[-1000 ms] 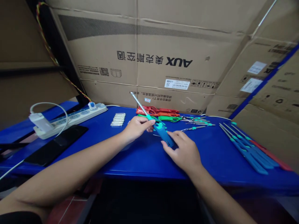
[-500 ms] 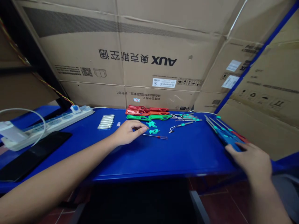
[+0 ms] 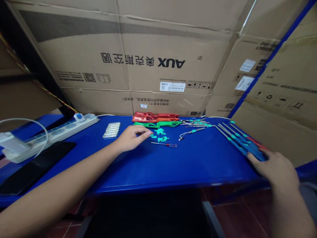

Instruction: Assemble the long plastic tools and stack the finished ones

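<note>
The thumb and forefinger of your left hand [image 3: 131,138] meet near the teal parts [image 3: 160,131]. The fingers of your right hand [image 3: 281,168] curl over the blue-handled tools [image 3: 244,144]; whether they clamp, I cannot tell. A screwdriver [image 3: 170,145] lies between your hands.

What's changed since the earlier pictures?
The right hand moved from mid-table rightward onto the blue-handled tools; the left hand let go of the one held mid-table. The red shells, green shells and screwdriver stayed put.
</note>
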Motion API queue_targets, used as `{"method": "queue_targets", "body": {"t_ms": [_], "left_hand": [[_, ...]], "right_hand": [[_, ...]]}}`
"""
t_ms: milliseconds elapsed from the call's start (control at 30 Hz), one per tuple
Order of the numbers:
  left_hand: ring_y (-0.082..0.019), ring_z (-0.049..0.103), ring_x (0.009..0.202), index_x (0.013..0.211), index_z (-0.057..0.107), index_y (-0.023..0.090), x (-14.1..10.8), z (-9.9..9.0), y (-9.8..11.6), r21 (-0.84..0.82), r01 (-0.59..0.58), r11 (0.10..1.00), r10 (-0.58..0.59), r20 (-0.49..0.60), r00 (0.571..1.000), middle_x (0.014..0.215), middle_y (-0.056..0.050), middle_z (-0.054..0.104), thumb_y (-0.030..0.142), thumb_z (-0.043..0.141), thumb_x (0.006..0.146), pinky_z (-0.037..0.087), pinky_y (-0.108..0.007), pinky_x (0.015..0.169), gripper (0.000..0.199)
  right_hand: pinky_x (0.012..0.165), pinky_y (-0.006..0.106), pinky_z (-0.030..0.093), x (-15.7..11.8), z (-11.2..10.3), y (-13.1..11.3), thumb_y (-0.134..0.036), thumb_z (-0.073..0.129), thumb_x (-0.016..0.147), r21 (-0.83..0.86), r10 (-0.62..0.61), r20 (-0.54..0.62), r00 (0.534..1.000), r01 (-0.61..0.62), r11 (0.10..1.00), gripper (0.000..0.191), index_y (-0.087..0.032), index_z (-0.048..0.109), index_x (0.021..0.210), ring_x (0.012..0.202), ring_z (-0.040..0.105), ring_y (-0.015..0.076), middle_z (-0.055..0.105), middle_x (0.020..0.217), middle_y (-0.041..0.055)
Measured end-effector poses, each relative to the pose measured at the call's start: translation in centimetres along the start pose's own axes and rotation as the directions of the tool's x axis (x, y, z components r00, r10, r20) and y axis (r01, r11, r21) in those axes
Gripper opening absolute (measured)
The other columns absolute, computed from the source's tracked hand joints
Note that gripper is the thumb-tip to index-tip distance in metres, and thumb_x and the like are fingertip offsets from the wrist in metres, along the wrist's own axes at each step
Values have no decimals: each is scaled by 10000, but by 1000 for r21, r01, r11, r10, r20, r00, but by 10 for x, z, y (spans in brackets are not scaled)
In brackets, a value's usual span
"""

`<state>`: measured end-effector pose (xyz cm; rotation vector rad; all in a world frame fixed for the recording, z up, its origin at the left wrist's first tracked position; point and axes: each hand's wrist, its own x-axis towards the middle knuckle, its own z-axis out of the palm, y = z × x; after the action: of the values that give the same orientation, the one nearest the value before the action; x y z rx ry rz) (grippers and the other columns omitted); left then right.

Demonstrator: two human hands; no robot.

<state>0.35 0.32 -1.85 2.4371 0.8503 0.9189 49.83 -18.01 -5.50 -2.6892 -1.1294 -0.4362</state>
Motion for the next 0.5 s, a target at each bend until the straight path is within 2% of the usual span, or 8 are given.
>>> {"method": "queue_targets", "body": {"t_ms": [67,133,300,433,500], "left_hand": [[-186,710,869,986,771,198,0,-1,0,-1,-3,1000,3,1,1000,952,-59,771,463,524,954,541,-294,773,363],[-188,708,878,987,770,202,0,-1,0,-2,-13,1000,13,5,1000,958,-60,773,448,525,955,539,-297,774,349],[-177,706,883,991,766,204,0,-1,-1,-1,-16,1000,16,7,1000,961,-58,773,434,536,952,537,-291,777,327],[-175,703,874,990,766,201,0,-1,-2,1,-16,1000,16,2,1000,954,-54,772,447,538,951,535,-296,784,338],[-175,702,866,990,768,202,0,0,-2,-1,-11,1000,11,0,1000,954,-53,772,449,548,946,534,-297,777,334]], "right_hand": [[847,488,547,-5,-6,-8,-777,352,783,-38,47,52,998,-45,998,865,-152,641,1306,1057,648,432,658,1147,224],[891,482,538,-10,-10,-15,-784,337,788,-35,50,43,998,-48,998,856,-189,624,1331,1105,628,423,636,1200,204],[902,489,535,-13,-5,-20,-705,367,821,45,-6,2,1000,6,999,706,-245,700,1240,1121,626,401,650,1172,170],[874,478,550,-5,6,-12,-603,462,793,131,-24,-58,998,31,991,625,-178,736,1161,1051,660,390,691,1101,186],[860,456,559,-1,12,-6,-534,512,768,155,-67,-122,990,85,984,553,-157,755,1091,983,684,372,720,1035,181]]}}
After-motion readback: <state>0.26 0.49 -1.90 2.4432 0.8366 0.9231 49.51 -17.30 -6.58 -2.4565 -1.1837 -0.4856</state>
